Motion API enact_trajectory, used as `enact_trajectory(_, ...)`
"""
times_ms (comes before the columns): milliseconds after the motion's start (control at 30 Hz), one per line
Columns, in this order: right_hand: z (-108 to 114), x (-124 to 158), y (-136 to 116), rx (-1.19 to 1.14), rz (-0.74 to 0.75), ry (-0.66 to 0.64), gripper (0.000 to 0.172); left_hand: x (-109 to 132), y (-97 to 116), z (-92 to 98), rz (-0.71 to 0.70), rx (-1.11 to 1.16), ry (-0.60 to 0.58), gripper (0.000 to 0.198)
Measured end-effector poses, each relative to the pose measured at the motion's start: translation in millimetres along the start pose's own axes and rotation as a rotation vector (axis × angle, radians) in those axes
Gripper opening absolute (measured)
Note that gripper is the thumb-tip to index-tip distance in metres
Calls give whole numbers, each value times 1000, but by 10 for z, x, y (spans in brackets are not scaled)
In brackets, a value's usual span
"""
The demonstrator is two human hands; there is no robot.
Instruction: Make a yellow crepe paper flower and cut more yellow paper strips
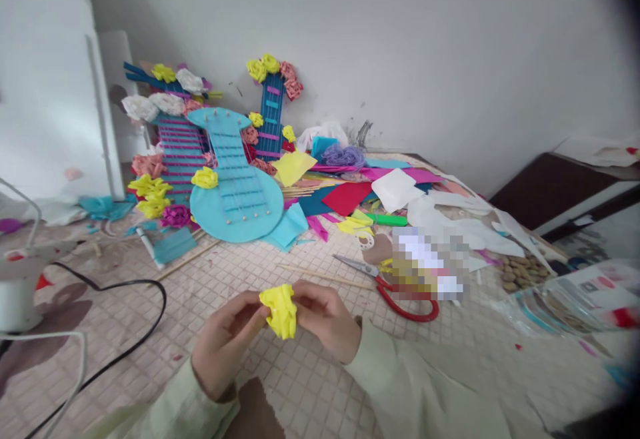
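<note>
Between my two hands, a crumpled yellow paper flower (pixel 280 312) is held up above the tiled-pattern tabletop. My left hand (pixel 225 335) pinches its left side with thumb and fingers. On the opposite side, my right hand (pixel 325 319) grips it the same way. Beyond my hands stands a light-blue guitar-shaped board (pixel 235 192) strung with threads, with another yellow paper flower (pixel 205 177) at its left edge. Red-handled scissors (pixel 410 309) lie with blades apart, right of my right hand. Thin wooden sticks (pixel 325 276) rest just past my fingers.
Behind stand other decorated boards, one dark blue (pixel 271 119). Coloured paper scraps, including a red piece (pixel 347 197), cover the back. A green marker or cutter (pixel 387 219) lies there. At left, a black cable (pixel 163 299) curves across the table; a plastic package (pixel 585 299) sits at right.
</note>
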State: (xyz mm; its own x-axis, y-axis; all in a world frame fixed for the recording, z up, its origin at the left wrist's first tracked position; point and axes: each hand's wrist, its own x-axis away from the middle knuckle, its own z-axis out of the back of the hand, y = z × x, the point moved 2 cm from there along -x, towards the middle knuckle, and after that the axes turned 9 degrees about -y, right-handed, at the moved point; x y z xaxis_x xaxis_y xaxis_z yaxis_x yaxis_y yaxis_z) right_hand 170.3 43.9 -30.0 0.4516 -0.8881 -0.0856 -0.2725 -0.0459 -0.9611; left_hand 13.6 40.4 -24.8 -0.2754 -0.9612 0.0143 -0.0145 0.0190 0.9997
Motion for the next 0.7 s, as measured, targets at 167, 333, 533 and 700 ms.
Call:
enact_trajectory(167, -6, 25, -64, 358, 161, -3, 8, -50, 7, -10, 13, 24, 3, 16)
enact_trajectory(333, 4, 23, -61, 438, 162, 74, 7, -29, -18, -32, -21, 63, 35, 22)
enact_trajectory(533, 31, 21, -89, 531, 221, 126, 2, 41, -20, -95, -40, 121, -17, 37)
enact_trajectory(700, 38, 62, -144, 497, 331, 203, 9, -16, -81, -62, 82, 377, -63, 28)
